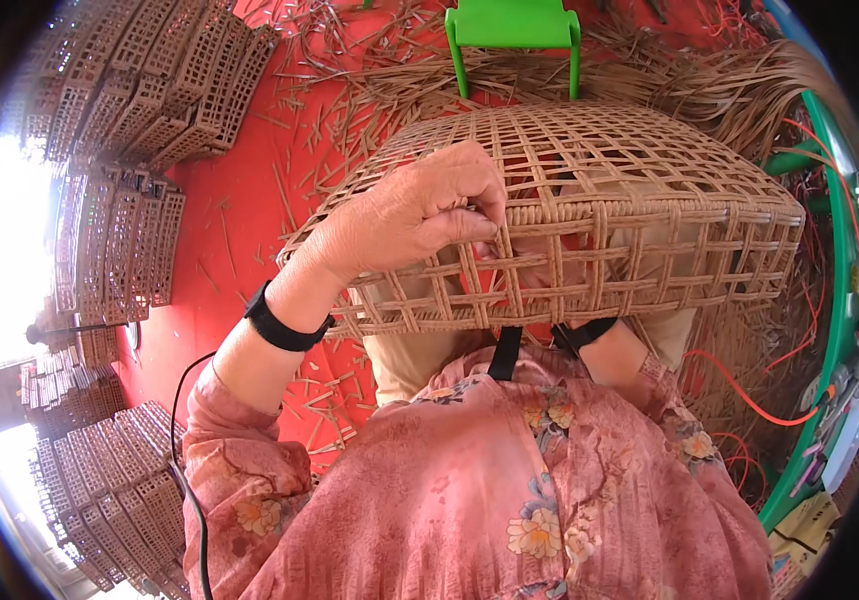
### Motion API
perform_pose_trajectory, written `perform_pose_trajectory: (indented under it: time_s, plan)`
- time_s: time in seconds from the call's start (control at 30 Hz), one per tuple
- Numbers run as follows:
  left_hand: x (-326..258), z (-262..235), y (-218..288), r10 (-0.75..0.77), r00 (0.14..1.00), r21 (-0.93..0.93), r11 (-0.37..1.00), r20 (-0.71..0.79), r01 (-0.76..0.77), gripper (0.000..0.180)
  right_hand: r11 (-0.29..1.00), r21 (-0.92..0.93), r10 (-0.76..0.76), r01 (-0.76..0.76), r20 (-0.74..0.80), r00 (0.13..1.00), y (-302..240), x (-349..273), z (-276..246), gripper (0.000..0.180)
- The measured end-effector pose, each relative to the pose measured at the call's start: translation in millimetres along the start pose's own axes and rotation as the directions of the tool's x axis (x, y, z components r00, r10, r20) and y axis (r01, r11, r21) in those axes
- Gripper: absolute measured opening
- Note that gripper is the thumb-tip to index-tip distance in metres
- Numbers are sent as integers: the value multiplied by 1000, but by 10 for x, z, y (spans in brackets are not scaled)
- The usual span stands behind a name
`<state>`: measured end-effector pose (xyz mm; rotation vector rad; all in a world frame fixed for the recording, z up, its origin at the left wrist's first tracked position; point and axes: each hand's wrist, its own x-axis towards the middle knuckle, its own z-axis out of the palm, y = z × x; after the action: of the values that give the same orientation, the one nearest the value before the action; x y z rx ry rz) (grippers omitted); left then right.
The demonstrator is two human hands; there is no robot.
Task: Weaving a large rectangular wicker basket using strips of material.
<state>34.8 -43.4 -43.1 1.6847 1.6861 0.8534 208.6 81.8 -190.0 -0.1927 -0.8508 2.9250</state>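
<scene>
Hands on woven basket

Open-weave tan rattan basket, upside down, on the lap

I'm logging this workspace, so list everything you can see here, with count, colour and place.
basket: one, tan open weave, upside down on the lap, centre
finished baskets: several stacks, brown, along the left side
loose strips: a heap, tan, top and right, bits scattered on the floor
floor: one, red, under everything
stool: one, green, top centre
orange strands: a few, right side
green frame: one, right edge
blouse: one, pink with flowers, bottom
wristbands: two, black, one on each wrist
left hand: pinching a strip on the basket's side
right hand: inside the basket, mostly hidden
</scene>
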Motion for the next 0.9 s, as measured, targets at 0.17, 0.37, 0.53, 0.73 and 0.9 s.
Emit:
perform_pose_trajectory:
  time_s: [0.17, 0.37, 0.53, 0.73, 0.9]
  plan:
    - [-10, 17, 70, -19, 1000, -41, 999, 12, 19, 4, 999, -24, 37, -37, -18, 999, -4, -47, -72, 59]
    - [27, -167, 113, -270, 954, -280, 913, 130, 296, 7, 979, -193, 52, -62, -54, 997, -44, -142, -98, 59]
    - [120, -199, 190, -150, 979, 49, 988, 137, 144, 15, 988, -124, 86, -87, -18, 996, -95, -156, -82, 55]
    - [157, -63, 245, 1, 997, 451, 892, 76, -35, 15, 993, 110, 44, -41, -31, 999, 46, -125, -378, 49]
    - [137, -39, 235, 59, 989, 444, 889, 136, -114, 19, 996, 85, 40, -36, -49, 998, 75, -120, -408, 49]
